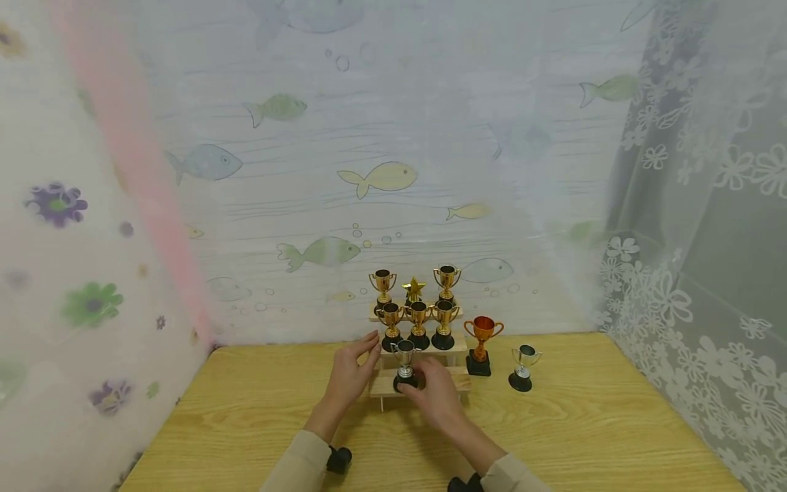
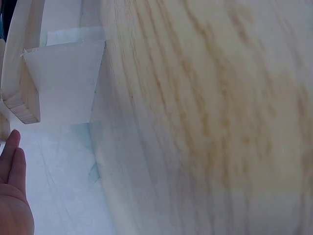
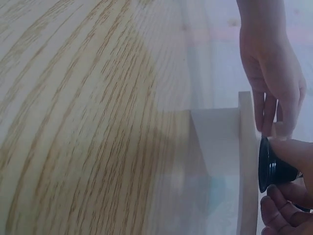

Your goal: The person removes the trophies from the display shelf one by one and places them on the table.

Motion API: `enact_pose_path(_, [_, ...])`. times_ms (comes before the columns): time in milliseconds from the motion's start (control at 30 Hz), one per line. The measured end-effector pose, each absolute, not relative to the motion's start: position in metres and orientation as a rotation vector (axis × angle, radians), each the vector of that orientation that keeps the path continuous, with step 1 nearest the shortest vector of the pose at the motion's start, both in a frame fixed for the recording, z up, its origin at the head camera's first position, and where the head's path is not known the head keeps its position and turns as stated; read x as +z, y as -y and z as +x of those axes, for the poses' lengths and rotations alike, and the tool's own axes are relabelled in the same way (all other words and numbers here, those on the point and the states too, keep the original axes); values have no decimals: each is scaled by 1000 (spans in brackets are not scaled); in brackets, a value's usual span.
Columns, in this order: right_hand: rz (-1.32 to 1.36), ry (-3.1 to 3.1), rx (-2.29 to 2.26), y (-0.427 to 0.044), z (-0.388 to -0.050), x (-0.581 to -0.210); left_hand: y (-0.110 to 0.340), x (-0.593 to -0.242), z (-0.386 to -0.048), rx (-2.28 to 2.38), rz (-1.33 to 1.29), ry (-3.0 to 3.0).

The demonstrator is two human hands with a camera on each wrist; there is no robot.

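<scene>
A tiered wooden stand [image 1: 462,380] bears several small trophy cups. On its lowest step, toward the left end, is a silver trophy cup [image 1: 404,354] with a black base. My right hand [image 1: 438,396] pinches this cup at the base; in the right wrist view the thumb and fingers sit around the black base [image 3: 276,169], which is at the step's surface. My left hand [image 1: 349,374] is at the stand's left side, fingers extended toward the middle step's end. In the left wrist view, fingertips of the left hand [image 2: 13,196] lie close to the wooden step ends [image 2: 24,105].
Three gold cups [image 1: 418,318] line the middle step. Above them, two gold cups [image 1: 447,281] flank a gold star trophy [image 1: 415,290]. Right of the stand, an orange-bronze cup [image 1: 483,330] and another silver cup [image 1: 522,372] stand on the wood-grain table [image 1: 584,424].
</scene>
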State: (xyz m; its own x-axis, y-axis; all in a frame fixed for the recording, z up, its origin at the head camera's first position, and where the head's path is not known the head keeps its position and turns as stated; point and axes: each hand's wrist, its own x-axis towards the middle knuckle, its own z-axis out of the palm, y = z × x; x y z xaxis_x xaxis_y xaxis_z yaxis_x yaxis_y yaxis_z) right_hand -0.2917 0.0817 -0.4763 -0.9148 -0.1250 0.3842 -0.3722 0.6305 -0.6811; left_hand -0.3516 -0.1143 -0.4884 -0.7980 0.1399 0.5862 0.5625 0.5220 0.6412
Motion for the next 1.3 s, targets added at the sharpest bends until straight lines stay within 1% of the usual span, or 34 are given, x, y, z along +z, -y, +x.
enact_pose_path(900, [416,2568,1209,-107,-282,-470,115,-493,-354,-1202,-575,2280])
enact_pose_path(1300, [369,2561,1187,-120,-281,-467,115,-491,-355,-1209,-580,2279])
